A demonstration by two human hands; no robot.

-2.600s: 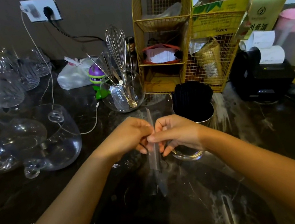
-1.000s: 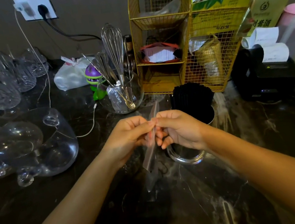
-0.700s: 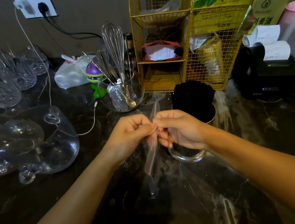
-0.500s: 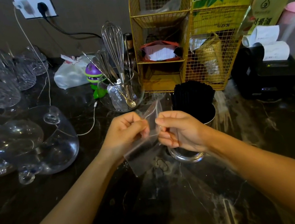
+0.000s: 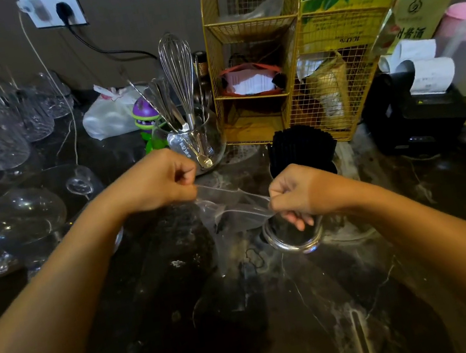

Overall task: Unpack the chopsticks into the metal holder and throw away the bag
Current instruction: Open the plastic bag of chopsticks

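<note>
A clear plastic bag (image 5: 231, 207) is stretched between my two hands above the dark counter. My left hand (image 5: 160, 179) pinches its left edge in a closed fist. My right hand (image 5: 294, 193) pinches its right edge. I see nothing inside the bag. Just behind my right hand stands the metal holder (image 5: 296, 243), a shiny round cup lying partly under my fingers. A dense bundle of black chopsticks (image 5: 301, 145) stands upright in it.
A glass jar with a whisk and spoons (image 5: 191, 140) stands behind my left hand. Several glass jugs and cups (image 5: 13, 208) crowd the left. A yellow wire rack (image 5: 290, 51) and a black receipt printer (image 5: 419, 109) stand at the back right.
My hands were together, pinching the folded bag upright. They have pulled apart sideways, and the bag is now spread wide between them.
</note>
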